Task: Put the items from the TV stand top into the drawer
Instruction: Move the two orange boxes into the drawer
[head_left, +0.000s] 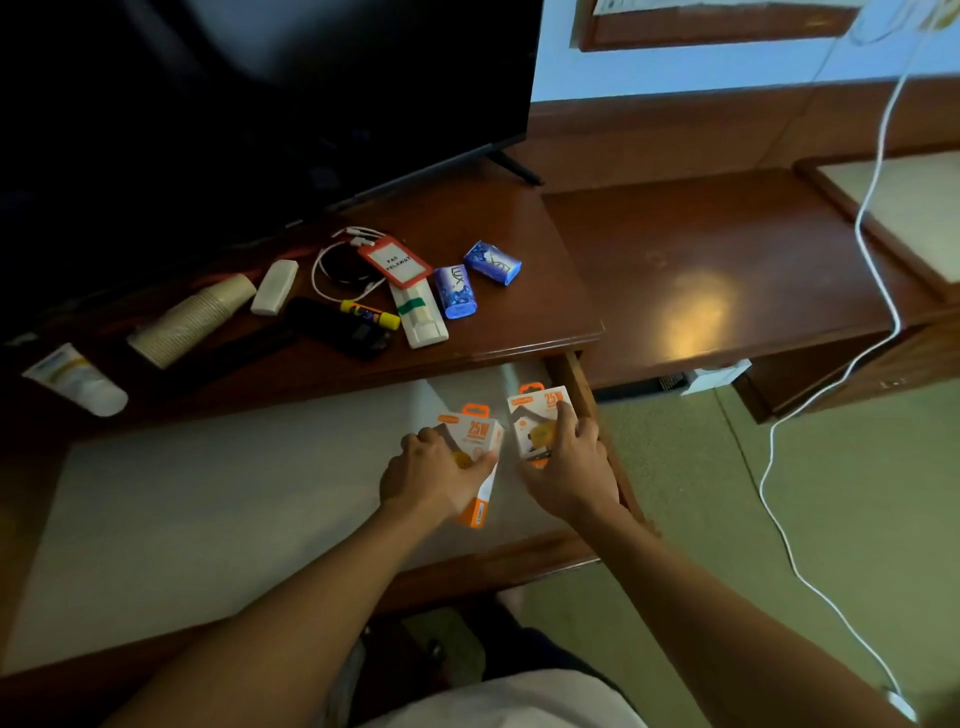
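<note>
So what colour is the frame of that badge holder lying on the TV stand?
Red, around a white card; the rectangular plastic badge holder shows clearly in the head view.

hotel room: tv (260, 104), soaps (470, 278)

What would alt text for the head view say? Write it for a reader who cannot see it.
Two hands, left and right, each lower an orange-and-white charger box into an open drawer. Soap packets, a red badge holder, paper cups and a tube lie on the TV stand top.
</note>
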